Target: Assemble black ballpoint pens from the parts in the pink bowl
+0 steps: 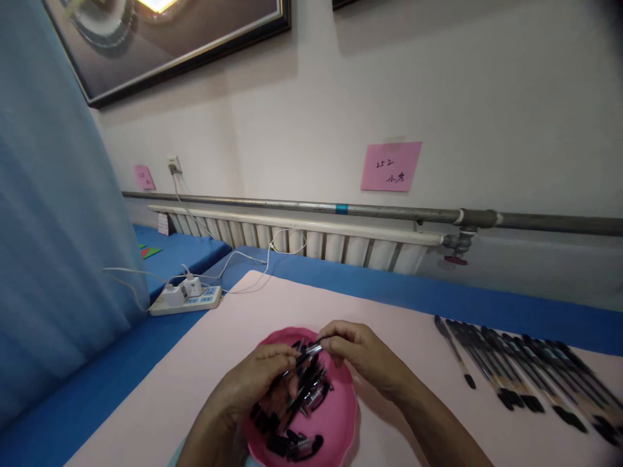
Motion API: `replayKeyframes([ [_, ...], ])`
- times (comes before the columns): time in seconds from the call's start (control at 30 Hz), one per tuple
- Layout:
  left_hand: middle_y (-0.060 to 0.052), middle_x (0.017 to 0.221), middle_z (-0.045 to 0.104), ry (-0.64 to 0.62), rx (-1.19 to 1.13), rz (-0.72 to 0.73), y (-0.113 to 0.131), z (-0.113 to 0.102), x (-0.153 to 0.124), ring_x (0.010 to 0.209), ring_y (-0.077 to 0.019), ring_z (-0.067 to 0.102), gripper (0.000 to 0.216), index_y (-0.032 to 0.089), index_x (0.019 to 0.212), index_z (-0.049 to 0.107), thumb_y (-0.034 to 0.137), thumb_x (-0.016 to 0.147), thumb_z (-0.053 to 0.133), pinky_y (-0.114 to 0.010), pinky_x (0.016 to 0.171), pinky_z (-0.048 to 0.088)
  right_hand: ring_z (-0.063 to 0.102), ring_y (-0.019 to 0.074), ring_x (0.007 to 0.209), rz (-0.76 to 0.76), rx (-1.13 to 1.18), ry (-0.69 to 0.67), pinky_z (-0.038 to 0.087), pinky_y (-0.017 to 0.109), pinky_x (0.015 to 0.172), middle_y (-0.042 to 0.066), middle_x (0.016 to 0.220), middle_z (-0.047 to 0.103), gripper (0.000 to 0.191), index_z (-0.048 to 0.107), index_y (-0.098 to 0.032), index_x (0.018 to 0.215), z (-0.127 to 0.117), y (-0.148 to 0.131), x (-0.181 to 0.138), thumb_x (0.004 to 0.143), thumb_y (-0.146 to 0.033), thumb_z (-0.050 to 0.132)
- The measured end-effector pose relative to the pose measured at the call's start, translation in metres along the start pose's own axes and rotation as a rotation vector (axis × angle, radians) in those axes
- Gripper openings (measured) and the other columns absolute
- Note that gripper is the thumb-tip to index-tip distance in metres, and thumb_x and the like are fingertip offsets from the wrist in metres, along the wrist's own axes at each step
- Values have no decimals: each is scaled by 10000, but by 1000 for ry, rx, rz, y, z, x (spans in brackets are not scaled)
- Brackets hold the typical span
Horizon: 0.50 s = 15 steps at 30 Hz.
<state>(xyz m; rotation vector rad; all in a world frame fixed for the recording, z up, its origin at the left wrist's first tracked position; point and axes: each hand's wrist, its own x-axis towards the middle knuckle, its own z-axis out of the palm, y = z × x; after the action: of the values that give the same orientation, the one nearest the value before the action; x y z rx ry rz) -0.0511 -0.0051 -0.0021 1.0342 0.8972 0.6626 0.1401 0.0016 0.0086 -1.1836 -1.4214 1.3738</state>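
Observation:
A thin black makeup brush with a shiny silver collar (314,349) is held above a pink scalloped bowl (344,421). My left hand (250,383) comes in from the left, its fingers pinched round the dark shaft. From the right, my right hand (363,355) grips the other end with thumb and fingertips beside the silver part; its bristle end is hidden by the fingers. Inside the bowl lies a jumble of black and silver brush pieces (314,395), some with clear parts, too small and blurred to tell apart.
Several makeup brushes (530,363) lie side by side at the right on the pale pink sheet (389,318). A white power strip (195,300) with plugged-in chargers and cables is at the left on the blue surface (121,363). A radiator (331,246) runs along the wall.

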Motion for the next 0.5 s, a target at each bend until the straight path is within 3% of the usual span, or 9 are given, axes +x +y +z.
replayKeyframes([
  [0.33, -16, 505, 569, 129, 40, -74, 0, 8, 5, 306, -59, 333, 114, 184, 688, 624, 180, 726, 517, -189, 328, 147, 460, 100, 498, 68, -47, -143, 358, 230, 506, -45, 536, 536, 102, 626, -162, 715, 14, 15, 3, 698, -211, 538],
  [0.4, -2, 459, 523, 132, 53, -43, 0, 8, 5, 301, -58, 314, 173, 176, 634, 610, 241, 765, 516, -190, 326, 159, 521, 126, 577, 14, -118, -32, 411, 252, 561, -20, 628, 586, 130, 621, -173, 800, 18, 13, 5, 725, -238, 538],
  [0.5, 24, 386, 440, 106, 58, 30, -2, 6, 4, 285, -62, 278, 320, 174, 570, 578, 372, 812, 509, -199, 322, 177, 573, 186, 836, -224, -316, 347, 455, 316, 759, 45, 925, 632, 239, 594, -195, 979, 26, -5, -6, 754, -269, 563],
])
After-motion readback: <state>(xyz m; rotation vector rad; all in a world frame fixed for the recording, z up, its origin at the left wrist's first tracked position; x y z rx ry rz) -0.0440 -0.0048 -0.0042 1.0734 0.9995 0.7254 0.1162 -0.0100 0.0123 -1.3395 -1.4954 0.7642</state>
